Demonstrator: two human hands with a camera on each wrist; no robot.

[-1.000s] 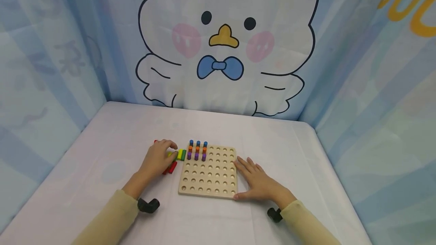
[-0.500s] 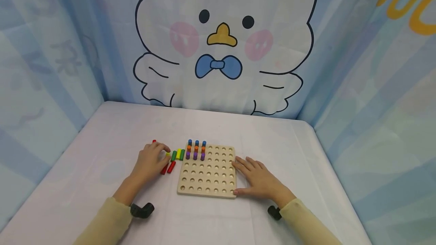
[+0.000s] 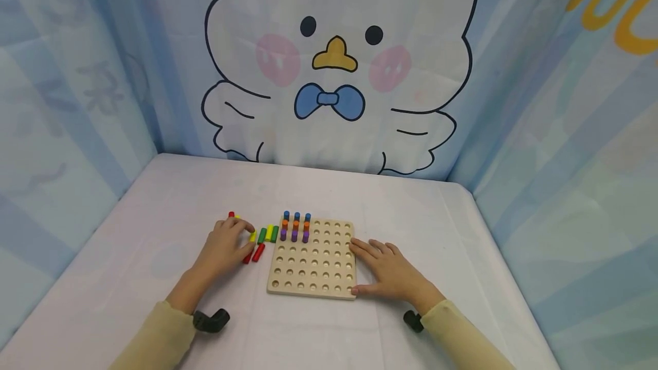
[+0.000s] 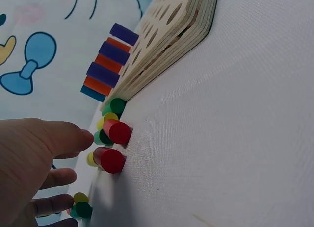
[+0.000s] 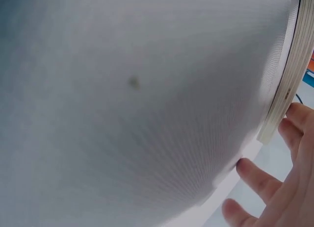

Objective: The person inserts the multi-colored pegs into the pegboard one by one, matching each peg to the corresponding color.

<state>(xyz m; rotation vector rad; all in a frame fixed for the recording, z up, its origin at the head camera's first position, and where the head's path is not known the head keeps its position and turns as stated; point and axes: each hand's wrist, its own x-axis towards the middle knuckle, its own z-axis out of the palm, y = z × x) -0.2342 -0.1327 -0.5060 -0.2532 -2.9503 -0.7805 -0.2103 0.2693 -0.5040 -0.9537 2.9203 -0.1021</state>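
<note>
My left hand (image 3: 222,246) hovers among loose pegs left of a wooden peg board (image 3: 313,272), thumb and fingers apart with nothing between them. Around its fingertips lie red pegs (image 3: 259,252), a yellow peg (image 3: 269,233) and green pegs (image 3: 262,236); some are partly hidden behind the hand. In the left wrist view the thumb is right beside a dark red peg (image 4: 109,160). Purple pegs (image 3: 295,236), orange pegs (image 3: 296,225) and blue pegs (image 3: 297,216) stand upright in the board's far left corner. My right hand (image 3: 388,270), fingers spread, rests against the board's right edge.
The board sits on a white-covered table (image 3: 442,233), with rows of bare holes right of and in front of the upright pegs. A curtain (image 3: 334,141) printed with a cartoon bird hangs behind the table. Dark wrist cameras (image 3: 212,321) are worn at both wrists.
My left hand has drawn back left from the green and yellow pegs near the board, leaving them in plain view. My right hand has stayed at the board's edge.
</note>
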